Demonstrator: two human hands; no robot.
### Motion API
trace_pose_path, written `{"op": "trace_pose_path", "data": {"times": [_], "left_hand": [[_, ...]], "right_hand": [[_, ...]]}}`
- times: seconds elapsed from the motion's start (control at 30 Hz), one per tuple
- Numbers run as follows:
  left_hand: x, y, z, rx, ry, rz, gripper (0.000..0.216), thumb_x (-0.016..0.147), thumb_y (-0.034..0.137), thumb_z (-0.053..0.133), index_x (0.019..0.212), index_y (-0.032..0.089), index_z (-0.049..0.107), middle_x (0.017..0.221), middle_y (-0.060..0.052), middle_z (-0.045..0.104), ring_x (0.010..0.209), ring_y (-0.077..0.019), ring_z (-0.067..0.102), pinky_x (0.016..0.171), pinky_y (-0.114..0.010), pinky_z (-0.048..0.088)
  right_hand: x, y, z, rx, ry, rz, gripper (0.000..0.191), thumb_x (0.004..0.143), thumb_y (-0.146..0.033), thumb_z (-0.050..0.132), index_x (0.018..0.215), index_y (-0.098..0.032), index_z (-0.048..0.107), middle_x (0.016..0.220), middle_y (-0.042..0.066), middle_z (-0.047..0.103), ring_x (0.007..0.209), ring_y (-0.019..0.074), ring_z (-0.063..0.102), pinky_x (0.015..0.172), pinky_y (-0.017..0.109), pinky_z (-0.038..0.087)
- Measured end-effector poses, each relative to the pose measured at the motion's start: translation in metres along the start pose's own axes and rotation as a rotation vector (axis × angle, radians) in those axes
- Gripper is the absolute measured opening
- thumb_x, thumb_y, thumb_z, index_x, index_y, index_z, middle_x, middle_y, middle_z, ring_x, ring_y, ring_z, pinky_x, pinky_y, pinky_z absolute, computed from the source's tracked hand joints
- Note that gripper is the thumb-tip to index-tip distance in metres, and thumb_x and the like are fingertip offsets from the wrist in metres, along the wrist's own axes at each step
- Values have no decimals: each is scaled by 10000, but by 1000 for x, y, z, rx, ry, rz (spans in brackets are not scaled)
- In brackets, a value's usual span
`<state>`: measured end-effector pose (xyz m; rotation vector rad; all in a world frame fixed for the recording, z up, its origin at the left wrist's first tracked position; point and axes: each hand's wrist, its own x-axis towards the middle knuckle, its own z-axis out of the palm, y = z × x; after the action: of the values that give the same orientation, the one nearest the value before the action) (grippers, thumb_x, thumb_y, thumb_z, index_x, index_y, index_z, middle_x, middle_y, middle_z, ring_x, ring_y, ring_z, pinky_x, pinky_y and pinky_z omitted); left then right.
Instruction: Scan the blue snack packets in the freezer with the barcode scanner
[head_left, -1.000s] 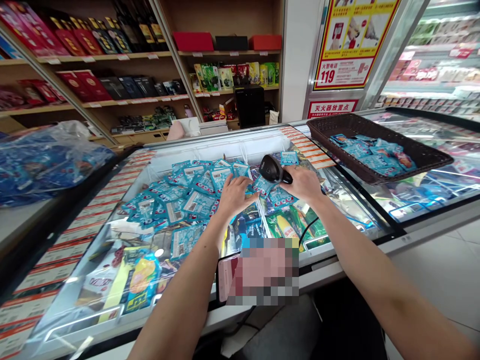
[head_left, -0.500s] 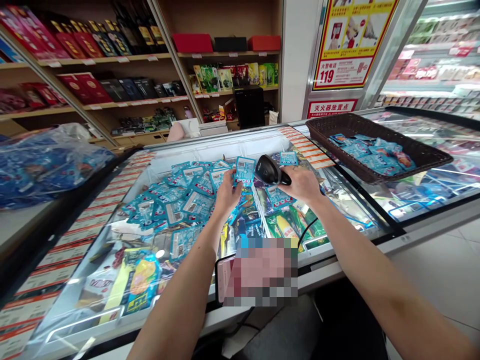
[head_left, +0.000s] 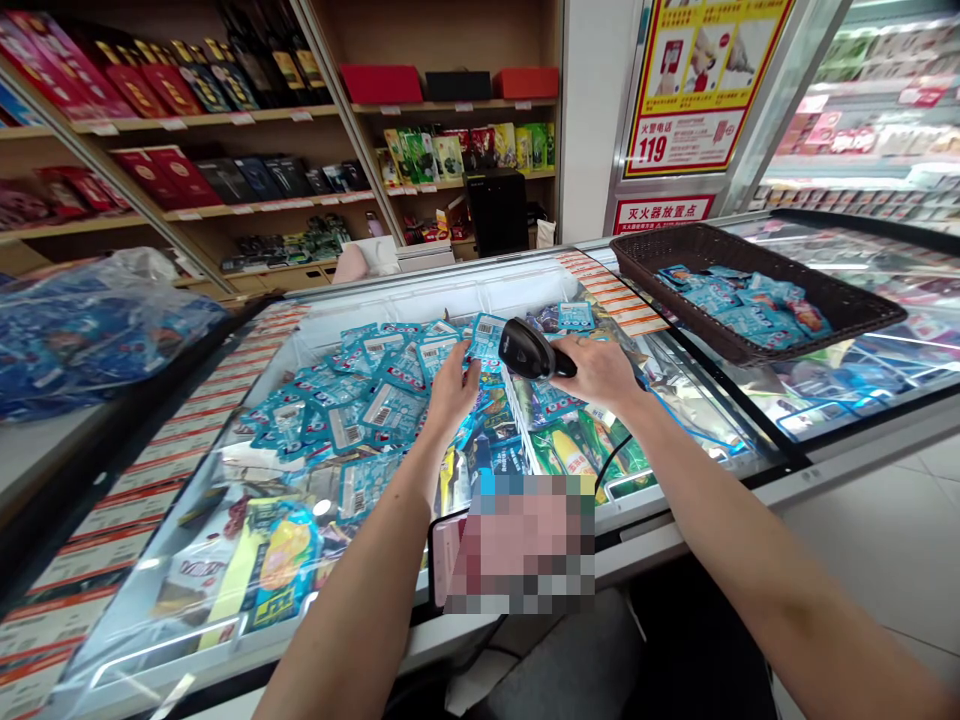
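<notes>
My left hand (head_left: 448, 389) pinches a small blue packet (head_left: 486, 335) and holds it upright over the open chest freezer (head_left: 465, 290), barcode side toward the scanner. A black handheld barcode scanner (head_left: 527, 351) is gripped in my right hand (head_left: 600, 372), with its head pointing left at that packet from a few centimetres away. Its black cable (head_left: 611, 460) drops toward me. Below both hands lies a heap of several similar blue packets (head_left: 360, 400) inside the freezer.
A dark wicker basket (head_left: 675, 255) with more blue packets rests on the freezer lid at right. A clear bag of blue packets (head_left: 82, 330) sits at left. A phone with a blurred screen (head_left: 517, 540) lies at the freezer's near edge. Shelves of boxes stand behind.
My left hand picked one blue packet out of the heap and raised it. The scanner in my right hand turned and moved left toward it.
</notes>
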<state>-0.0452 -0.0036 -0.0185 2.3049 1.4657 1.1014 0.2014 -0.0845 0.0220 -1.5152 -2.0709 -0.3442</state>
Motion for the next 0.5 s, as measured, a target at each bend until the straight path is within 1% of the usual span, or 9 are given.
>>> {"op": "trace_pose_path", "data": {"times": [0.17, 0.33, 0.5], "left_hand": [[0, 1, 0, 28, -7, 8, 509, 916, 461, 357, 1336, 187, 448, 1270, -153, 578, 1025, -243, 608, 803, -343, 490], [-1, 4, -2, 39, -32, 9, 504, 920, 451, 353, 1335, 181, 445, 1188, -149, 616, 926, -235, 630, 751, -345, 496], [-2, 7, -3, 27, -32, 12, 498, 919, 440, 360, 1338, 185, 448, 1164, -141, 630, 938, -236, 629, 784, -357, 500]], "right_hand": [[-1, 0, 0, -1, 6, -9, 340, 808, -368, 576, 1108, -219, 637, 1001, 40, 710, 837, 195, 651, 653, 286, 415], [-1, -1, 0, -6, 15, -30, 336, 810, -389, 571, 1089, -215, 641, 963, 40, 713, 812, 194, 655, 630, 284, 408], [0, 0, 2, -6, 11, -42, 343, 811, -385, 572, 1100, -212, 637, 983, 44, 712, 824, 197, 657, 632, 284, 412]]}}
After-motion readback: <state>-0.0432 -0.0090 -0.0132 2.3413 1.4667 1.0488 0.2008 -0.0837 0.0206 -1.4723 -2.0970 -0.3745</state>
